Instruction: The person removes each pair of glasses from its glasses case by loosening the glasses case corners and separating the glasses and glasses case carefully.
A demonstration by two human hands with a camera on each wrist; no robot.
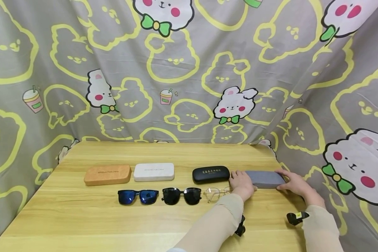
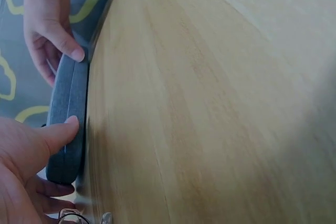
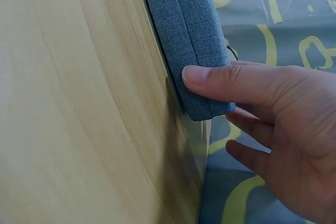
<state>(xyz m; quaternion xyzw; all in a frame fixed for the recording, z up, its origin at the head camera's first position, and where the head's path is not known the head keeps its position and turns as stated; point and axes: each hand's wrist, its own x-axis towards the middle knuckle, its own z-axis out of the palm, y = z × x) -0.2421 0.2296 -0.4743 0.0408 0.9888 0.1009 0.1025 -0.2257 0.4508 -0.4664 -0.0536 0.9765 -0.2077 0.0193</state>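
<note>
A blue-grey fabric glasses case (image 1: 265, 179) lies closed at the right of the wooden table, a hand at each end. My left hand (image 1: 242, 184) grips its left end, thumb on the front face, as the left wrist view shows. At the opposite end my right hand (image 1: 297, 184) holds the case (image 3: 184, 35) with the thumb across the front seam and the fingers behind. Gold wire-rimmed eyeglasses (image 1: 212, 194) lie just left of my left wrist, partly covered by it. A black glasses case (image 1: 211, 174) sits right beside my left hand.
Farther left in the back row are a white glasses case (image 1: 154, 172) and an orange-brown one (image 1: 107, 174). In front of them lie black sunglasses (image 1: 181, 196) and blue-lensed sunglasses (image 1: 138, 197). A patterned curtain (image 1: 182, 70) hangs behind the table (image 1: 138, 227).
</note>
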